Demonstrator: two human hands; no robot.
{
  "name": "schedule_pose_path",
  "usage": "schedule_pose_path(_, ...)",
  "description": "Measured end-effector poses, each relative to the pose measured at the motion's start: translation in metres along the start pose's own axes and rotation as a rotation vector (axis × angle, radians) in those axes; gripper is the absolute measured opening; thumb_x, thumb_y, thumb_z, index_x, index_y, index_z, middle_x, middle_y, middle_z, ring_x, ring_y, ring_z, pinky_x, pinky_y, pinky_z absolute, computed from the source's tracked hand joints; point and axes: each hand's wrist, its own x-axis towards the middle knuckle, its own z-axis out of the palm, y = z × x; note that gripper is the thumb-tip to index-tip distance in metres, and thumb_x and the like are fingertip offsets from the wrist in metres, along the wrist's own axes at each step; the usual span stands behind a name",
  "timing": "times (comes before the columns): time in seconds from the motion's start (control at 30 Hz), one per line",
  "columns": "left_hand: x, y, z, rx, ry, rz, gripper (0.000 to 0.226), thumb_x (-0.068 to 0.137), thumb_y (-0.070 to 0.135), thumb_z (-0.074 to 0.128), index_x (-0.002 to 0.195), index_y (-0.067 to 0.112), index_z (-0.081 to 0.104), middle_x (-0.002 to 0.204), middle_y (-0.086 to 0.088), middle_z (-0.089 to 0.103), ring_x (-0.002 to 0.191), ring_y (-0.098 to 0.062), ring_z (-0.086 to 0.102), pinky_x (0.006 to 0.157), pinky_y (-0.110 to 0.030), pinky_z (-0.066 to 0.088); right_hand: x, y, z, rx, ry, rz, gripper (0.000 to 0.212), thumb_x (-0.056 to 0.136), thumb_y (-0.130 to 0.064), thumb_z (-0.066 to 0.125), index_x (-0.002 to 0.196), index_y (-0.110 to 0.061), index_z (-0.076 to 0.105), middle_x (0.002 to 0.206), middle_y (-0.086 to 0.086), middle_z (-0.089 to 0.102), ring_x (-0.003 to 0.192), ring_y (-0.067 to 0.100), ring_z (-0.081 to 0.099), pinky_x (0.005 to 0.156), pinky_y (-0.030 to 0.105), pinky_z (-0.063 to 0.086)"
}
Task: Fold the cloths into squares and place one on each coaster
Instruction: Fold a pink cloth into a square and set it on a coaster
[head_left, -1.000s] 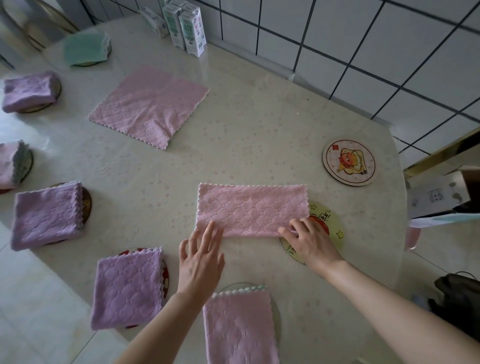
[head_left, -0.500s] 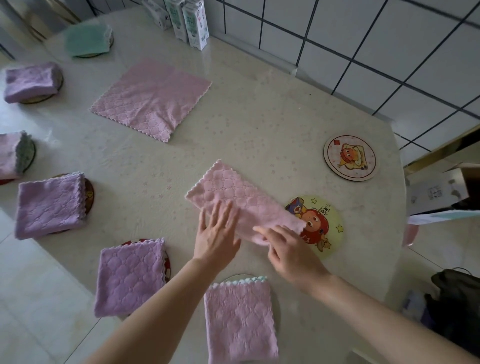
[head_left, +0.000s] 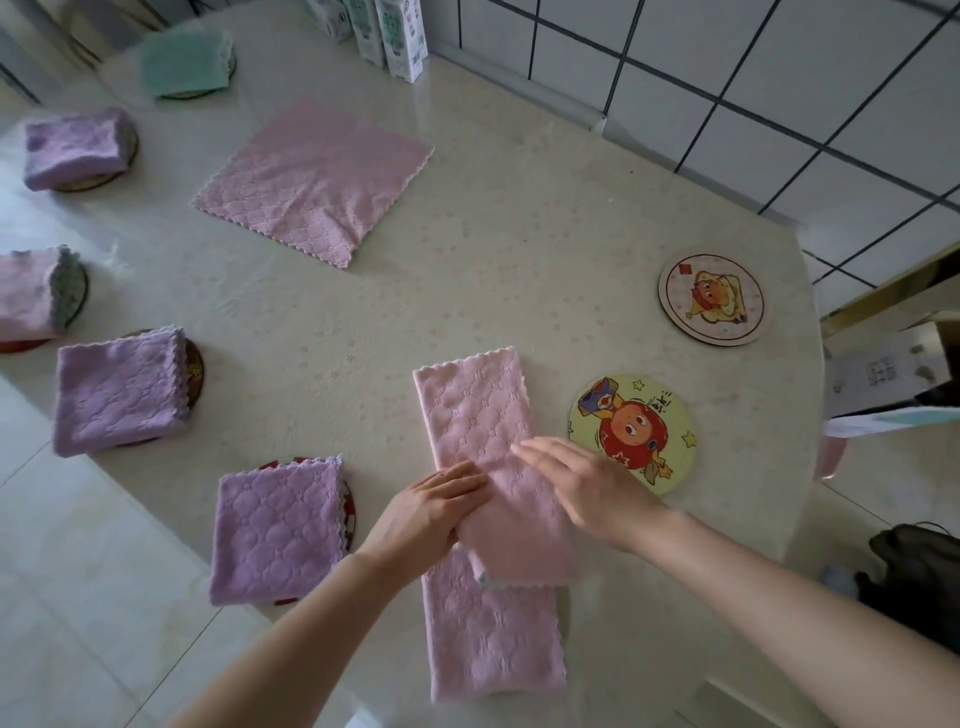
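Nearest, under both wrists, a folded pink cloth (head_left: 493, 634) is already lying on a mostly hidden coaster; the half-folded pink strip (head_left: 478, 415) is overlapping its far edge and running away from the hands. To do this fold well, the person should probably be bringing the near end over to meet the far scalloped edge squarely, then pressing the crease flat; a skewed start would likely be leaving an oblong. The left hand (head_left: 426, 514) is curling its fingers around the strip's near left edge, apparently gripping it; the right hand (head_left: 587, 488) is lying open and flat, fingers spread, pressing the strip. Just right of the right hand the yellow coaster (head_left: 631, 434) is waiting bare; farther right, the pale coaster (head_left: 711, 299) too; beyond the hands, an unfolded pink cloth (head_left: 314, 176) is lying flat.
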Motion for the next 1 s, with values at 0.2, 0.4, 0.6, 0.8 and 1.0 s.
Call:
schedule_pose_path(0.2,-0.018,-0.006,-0.002,-0.035,0.014,-0.016,0.047,0.077,0.015,0.076,0.122,0.013,0.064,0.129,0.001,0.062,0.124,-0.015,0.054,0.102,-0.031,0.046,-0.007,0.013,0.005,-0.202,-0.096,-0.159,0.087,0.049,0.025,0.067,0.129,-0.009,0.056,0.133,0.012,0.056,0.122,0.026,0.055,0.094,0.037,0.051)
schedule_pose_path(0.4,-0.025,-0.001,-0.007,-0.156,0.078,-0.177,0.037,0.085,0.027,0.053,0.118,0.017,0.067,0.125,0.006,0.064,0.12,-0.008,0.056,0.098,-0.027,0.048,-0.012,0.024,0.011,-0.202,-0.113,-0.155,0.072,0.069,0.012,0.065,0.134,-0.014,0.049,0.138,0.005,0.052,0.125,0.02,0.051,0.098,0.036,0.048)
schedule_pose_path(0.6,-0.005,-0.005,-0.018,-0.31,0.151,-0.573,0.022,0.075,0.0,0.063,0.082,0.017,0.075,0.062,0.002,0.07,0.049,-0.005,0.058,0.051,-0.007,0.04,0.006,0.031,0.016,-0.036,-0.11,-0.069,0.061,0.081,-0.019,0.066,0.137,-0.019,0.043,0.129,-0.005,0.055,0.119,0.011,0.048,0.103,0.029,0.041)
schedule_pose_path(0.8,0.026,-0.025,-0.023,-0.609,0.116,-0.955,0.026,0.09,0.033,0.062,0.077,0.013,0.072,0.068,-0.008,0.072,0.057,-0.017,0.069,0.057,-0.033,0.058,0.05,0.022,0.002,0.398,-0.067,0.394,0.03,0.091,-0.046,0.048,0.084,-0.018,0.058,0.071,-0.002,0.057,0.065,0.014,0.053,0.056,0.028,0.037)
schedule_pose_path(1.0,0.042,-0.046,-0.018,-0.95,0.148,-1.219,0.037,0.088,0.031,0.065,0.082,-0.005,0.07,0.071,-0.018,0.063,0.059,-0.027,0.064,0.06,-0.044,0.06,0.082,0.032,0.011,0.275,-0.1,0.587,0.044,0.092,-0.041,0.05,0.059,-0.016,0.034,0.054,-0.001,0.041,0.06,0.026,0.045,0.055,0.033,0.034)
